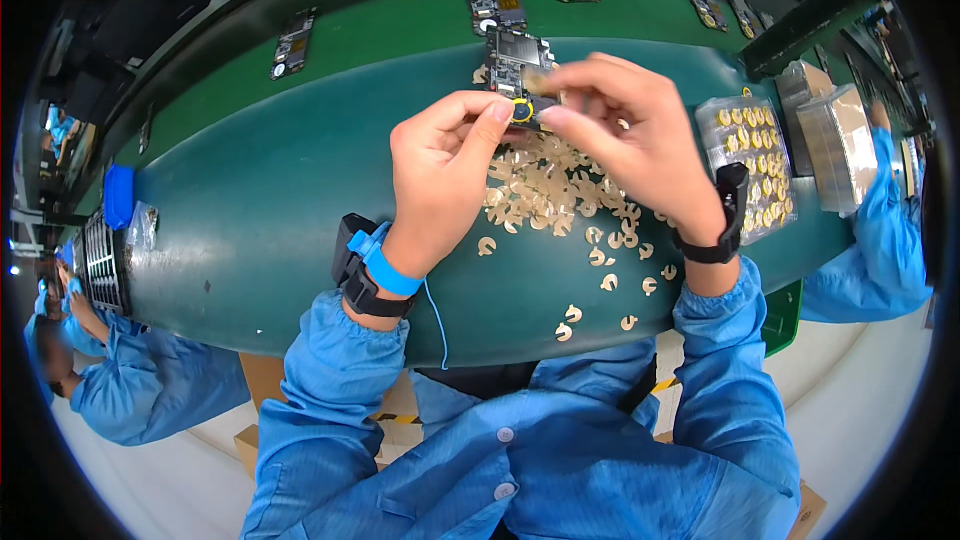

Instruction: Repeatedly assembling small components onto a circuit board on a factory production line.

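Note:
My left hand [447, 155] is closed on the lower edge of a dark circuit board [515, 48], pinching it between thumb and fingers. Right by that thumb tip sits a small round part with a yellow ring [522, 111]. My right hand [628, 130] is at the board's other side, thumb close to the round part and forefinger over the board; motion blurs its fingertips, so whether they grip anything does not show. Under both hands spreads a heap of cream-coloured, notched round pieces [540, 185], with several lying loose nearer me.
More circuit boards [495, 2] lie on the green strip [390, 35] beyond the dark green table [230, 230]. At right are a clear tray of yellow-ringed parts [712, 130] and a clear box [838, 145]. A blue bin [119, 197] stands left. Co-workers' blue sleeves [870, 260] show at both sides.

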A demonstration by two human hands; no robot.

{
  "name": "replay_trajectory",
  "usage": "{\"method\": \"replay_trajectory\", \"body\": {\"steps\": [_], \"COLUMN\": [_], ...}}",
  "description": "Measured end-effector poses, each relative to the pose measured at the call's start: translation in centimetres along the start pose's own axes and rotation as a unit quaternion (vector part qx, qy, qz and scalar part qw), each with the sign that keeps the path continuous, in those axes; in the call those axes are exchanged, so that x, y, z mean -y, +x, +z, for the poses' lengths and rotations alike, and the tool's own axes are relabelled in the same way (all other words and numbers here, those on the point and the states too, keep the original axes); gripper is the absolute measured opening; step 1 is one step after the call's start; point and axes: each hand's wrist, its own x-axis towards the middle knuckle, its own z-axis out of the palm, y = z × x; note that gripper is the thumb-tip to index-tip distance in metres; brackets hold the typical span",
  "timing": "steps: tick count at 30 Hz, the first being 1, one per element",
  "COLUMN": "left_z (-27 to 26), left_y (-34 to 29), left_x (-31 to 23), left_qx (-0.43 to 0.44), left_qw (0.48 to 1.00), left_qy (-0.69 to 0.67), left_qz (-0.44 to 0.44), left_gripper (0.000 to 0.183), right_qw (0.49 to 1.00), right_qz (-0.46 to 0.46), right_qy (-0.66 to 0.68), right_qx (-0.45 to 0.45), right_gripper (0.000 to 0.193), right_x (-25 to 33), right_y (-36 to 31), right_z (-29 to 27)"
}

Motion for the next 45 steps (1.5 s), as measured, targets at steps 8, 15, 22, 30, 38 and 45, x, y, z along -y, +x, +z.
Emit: {"method": "replay_trajectory", "body": {"steps": [8, 15, 22, 30, 38, 45], "left_z": [0.4, 0.1, -0.2, 0.2, 0.1, -0.2], "left_y": [0.0, 0.1, 0.0, -0.1, -0.3, 0.2], "left_x": [-0.5, -0.1, -0.2, 0.7, -0.3, -0.6], "left_qx": [0.022, 0.041, 0.035, -0.001, 0.024, 0.016], "left_qw": [0.999, 0.998, 0.999, 0.998, 0.976, 1.0], "left_qy": [0.006, -0.035, -0.022, 0.049, 0.195, 0.004], "left_qz": [-0.046, -0.039, -0.012, 0.04, 0.092, 0.026], "left_gripper": [0.031, 0.029, 0.023, 0.015, 0.022, 0.047], "right_qw": [0.989, 0.962, 0.997, 1.0, 0.985, 0.977], "right_qz": [-0.117, -0.234, -0.06, -0.014, 0.058, 0.119], "right_qy": [-0.082, -0.127, -0.029, 0.011, 0.16, 0.176], "right_qx": [-0.046, -0.062, -0.023, -0.015, -0.035, -0.006], "right_gripper": [0.011, 0.015, 0.015, 0.014, 0.01, 0.013], "right_x": [-0.9, -1.9, -0.9, -1.1, -0.9, 0.2], "right_y": [-0.2, -0.3, -0.4, -0.5, -1.0, -0.7], "right_z": [0.9, 1.9, 1.4, 1.8, 1.9, 0.3]}}
